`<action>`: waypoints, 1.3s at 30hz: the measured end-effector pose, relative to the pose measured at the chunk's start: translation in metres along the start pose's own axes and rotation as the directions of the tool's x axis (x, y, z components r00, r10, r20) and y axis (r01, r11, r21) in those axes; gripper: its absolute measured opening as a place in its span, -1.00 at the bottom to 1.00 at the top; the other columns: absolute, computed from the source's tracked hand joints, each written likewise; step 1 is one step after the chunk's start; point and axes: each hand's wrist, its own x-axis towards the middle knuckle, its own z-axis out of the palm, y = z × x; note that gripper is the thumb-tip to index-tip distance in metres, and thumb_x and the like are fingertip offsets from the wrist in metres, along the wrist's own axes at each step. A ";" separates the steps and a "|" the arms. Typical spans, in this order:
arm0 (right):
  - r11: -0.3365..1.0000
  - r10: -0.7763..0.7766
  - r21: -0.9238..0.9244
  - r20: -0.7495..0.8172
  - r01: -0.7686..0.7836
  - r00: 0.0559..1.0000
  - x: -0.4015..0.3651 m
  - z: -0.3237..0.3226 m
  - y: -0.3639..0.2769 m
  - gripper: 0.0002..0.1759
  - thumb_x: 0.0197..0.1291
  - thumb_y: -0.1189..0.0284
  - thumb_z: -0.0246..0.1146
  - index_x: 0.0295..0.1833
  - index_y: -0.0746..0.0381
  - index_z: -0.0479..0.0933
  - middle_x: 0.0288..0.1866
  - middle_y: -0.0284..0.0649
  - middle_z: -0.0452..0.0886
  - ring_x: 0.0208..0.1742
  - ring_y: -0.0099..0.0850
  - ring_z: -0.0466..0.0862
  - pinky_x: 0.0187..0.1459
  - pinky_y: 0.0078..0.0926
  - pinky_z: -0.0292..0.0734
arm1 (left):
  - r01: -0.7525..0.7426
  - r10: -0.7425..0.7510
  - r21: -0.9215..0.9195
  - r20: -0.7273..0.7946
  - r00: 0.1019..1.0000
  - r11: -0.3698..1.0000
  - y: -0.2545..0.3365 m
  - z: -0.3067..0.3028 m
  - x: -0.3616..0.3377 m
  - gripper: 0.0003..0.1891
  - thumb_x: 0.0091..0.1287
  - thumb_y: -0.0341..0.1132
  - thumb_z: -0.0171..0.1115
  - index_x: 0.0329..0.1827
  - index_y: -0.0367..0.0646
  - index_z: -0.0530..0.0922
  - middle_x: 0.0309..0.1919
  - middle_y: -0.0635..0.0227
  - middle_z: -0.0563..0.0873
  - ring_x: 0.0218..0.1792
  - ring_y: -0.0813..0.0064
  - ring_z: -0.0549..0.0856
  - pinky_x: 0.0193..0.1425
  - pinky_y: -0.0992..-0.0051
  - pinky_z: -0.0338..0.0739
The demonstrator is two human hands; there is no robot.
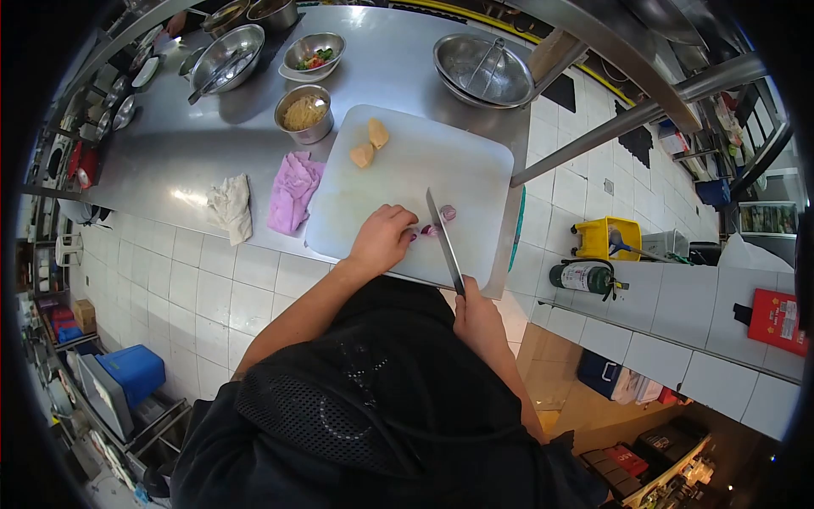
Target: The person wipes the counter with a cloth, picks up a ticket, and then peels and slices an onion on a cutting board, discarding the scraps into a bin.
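A kitchen knife (445, 236) is in my right hand (481, 322), its long blade pointing away from me over the white cutting board (475, 161). My left hand (383, 240) rests on the board left of the blade, fingers curled around a small purple shallot piece that they partly hide. Cut shallot pieces (431, 230) lie by the blade, and another shallot piece (448, 213) sits just right of it. Farther up the board are two peeled pale-yellow chunks (362, 155), possibly potato or ginger.
Left of the board lie a pink cloth (294, 193) and a white cloth (231, 208). Behind them stand a metal pot (315, 131) of yellowish shreds and a bowl of chopped vegetables (314, 58). Metal strainers (462, 75) sit at the back right, near a steel post (593, 140).
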 end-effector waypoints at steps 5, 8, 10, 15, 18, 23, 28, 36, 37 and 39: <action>0.997 -0.019 -0.078 0.038 0.022 0.999 0.003 -0.001 -0.010 -0.61 0.50 0.46 0.15 0.36 0.32 0.35 -0.33 0.28 0.70 -0.24 0.31 0.73 -0.15 0.30 0.58 | -0.016 0.007 0.147 0.064 0.998 0.989 0.011 0.018 0.000 -0.80 0.28 -0.43 0.39 -0.03 -0.10 0.72 -0.18 0.32 0.76 0.00 0.20 0.69 0.16 0.19 0.45; 0.996 -0.022 -0.081 0.064 0.027 0.998 0.019 0.023 0.011 -0.61 0.50 0.46 0.14 0.35 0.32 0.35 -0.32 0.27 0.71 -0.25 0.32 0.73 -0.16 0.31 0.58 | -0.014 0.002 0.200 0.061 0.998 0.980 0.003 0.029 -0.002 -0.81 0.29 -0.42 0.37 -0.04 -0.08 0.73 -0.18 0.34 0.77 0.00 0.22 0.69 0.17 0.21 0.42; 0.992 -0.004 -0.124 0.067 0.012 0.998 0.024 0.035 0.015 -0.62 0.50 0.47 0.13 0.35 0.33 0.37 -0.32 0.28 0.71 -0.25 0.32 0.73 -0.15 0.31 0.59 | -0.023 0.012 0.237 0.050 0.999 0.971 0.002 0.029 0.000 -0.82 0.30 -0.43 0.36 -0.05 -0.09 0.73 -0.19 0.34 0.77 0.01 0.22 0.69 0.17 0.21 0.41; 0.995 -0.052 -0.084 0.016 0.053 0.999 0.022 0.015 0.011 -0.61 0.51 0.45 0.13 0.36 0.32 0.41 -0.29 0.30 0.71 -0.23 0.34 0.72 -0.11 0.31 0.58 | -0.079 0.073 0.124 0.046 0.996 0.989 -0.001 0.020 -0.002 -0.80 0.28 -0.48 0.34 -0.06 -0.08 0.74 -0.14 0.36 0.78 0.05 0.20 0.69 0.15 0.19 0.43; 0.995 -0.063 0.070 -0.124 0.073 0.990 0.013 -0.003 0.003 -0.63 0.51 0.51 0.16 0.36 0.35 0.42 -0.30 0.27 0.69 -0.21 0.31 0.72 -0.13 0.13 0.58 | 0.035 -0.026 0.109 -0.079 0.997 0.993 -0.009 -0.001 -0.001 -0.74 0.23 -0.51 0.34 -0.02 -0.10 0.74 -0.02 0.31 0.78 0.09 0.14 0.68 0.20 0.15 0.49; 0.985 -0.046 0.160 -0.071 0.057 0.996 0.015 0.000 0.013 -0.62 0.54 0.47 0.18 0.38 0.31 0.43 -0.31 0.24 0.68 -0.25 0.26 0.71 -0.17 -0.02 0.57 | 0.075 -0.079 0.032 0.160 0.984 0.997 -0.026 -0.039 -0.023 -0.62 0.19 -0.53 0.40 0.11 -0.15 0.71 0.14 0.17 0.70 0.14 0.08 0.67 0.35 0.20 0.58; 0.968 -0.015 0.250 0.009 0.012 1.000 0.003 0.009 0.011 -0.60 0.52 0.42 0.18 0.38 0.29 0.45 -0.25 0.32 0.70 -0.15 0.35 0.71 -0.08 0.24 0.56 | 0.261 -0.260 -0.008 0.078 0.962 0.965 -0.033 -0.033 -0.037 -0.61 0.24 -0.52 0.46 0.15 -0.15 0.68 0.01 0.17 0.69 0.08 0.08 0.71 0.20 0.25 0.65; 0.987 -0.160 0.044 0.130 0.156 0.979 0.013 -0.001 -0.010 -0.58 0.53 0.37 0.19 0.40 0.27 0.41 -0.27 0.29 0.72 -0.19 0.32 0.72 -0.12 0.27 0.59 | 0.251 -0.254 0.070 0.040 0.966 0.965 -0.014 -0.032 -0.036 -0.70 0.29 -0.50 0.39 0.09 -0.17 0.66 0.02 0.14 0.69 0.07 -0.03 0.69 0.18 0.09 0.61; 0.987 -0.158 -0.007 0.186 0.162 0.970 0.013 -0.008 -0.023 -0.60 0.53 0.39 0.17 0.38 0.28 0.40 -0.28 0.28 0.71 -0.20 0.31 0.73 -0.13 0.27 0.59 | 0.252 -0.258 0.101 0.042 0.965 0.962 -0.014 -0.030 -0.035 -0.70 0.29 -0.52 0.37 0.08 -0.18 0.66 0.01 0.12 0.70 0.07 -0.04 0.69 0.17 0.07 0.61; 0.983 -0.156 -0.060 0.245 0.176 0.957 0.015 -0.007 -0.029 -0.62 0.53 0.41 0.16 0.35 0.30 0.39 -0.30 0.28 0.71 -0.21 0.30 0.73 -0.14 0.27 0.59 | 0.276 -0.281 0.098 0.044 0.959 0.956 -0.015 -0.028 -0.033 -0.71 0.29 -0.54 0.35 0.08 -0.19 0.66 0.00 0.10 0.70 0.05 -0.07 0.69 0.16 0.06 0.61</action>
